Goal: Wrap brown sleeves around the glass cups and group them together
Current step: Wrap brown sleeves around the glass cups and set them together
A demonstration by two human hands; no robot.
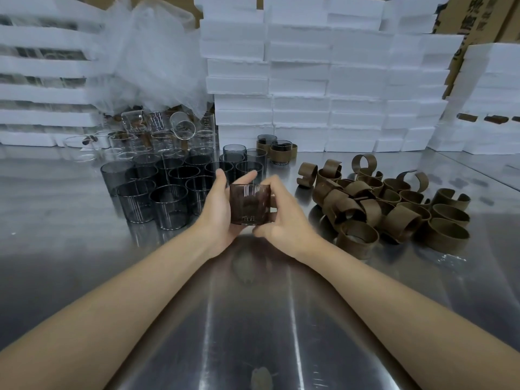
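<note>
White foam boxes (pixel 337 80) stand stacked behind the steel counter (pixel 253 319). Both hands are close together above it, the left hand (pixel 216 209) and the right hand (pixel 284 220) each curled around one brownish glass cup (pixel 250 204) between them. Dark empty cups (pixel 157 187) stand left of the hands, loose brown sleeves (pixel 394 209) lie piled to the right, and two sleeved cups (pixel 278 150) stand beyond.

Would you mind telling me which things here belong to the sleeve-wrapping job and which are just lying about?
Job in hand:
- held cup, gripped by left hand and right hand
- bare dark cups
- pile of brown sleeves
- two sleeved cups, grouped at the back

Lying about:
- white foam boxes
- plastic bag
- cardboard boxes
</note>
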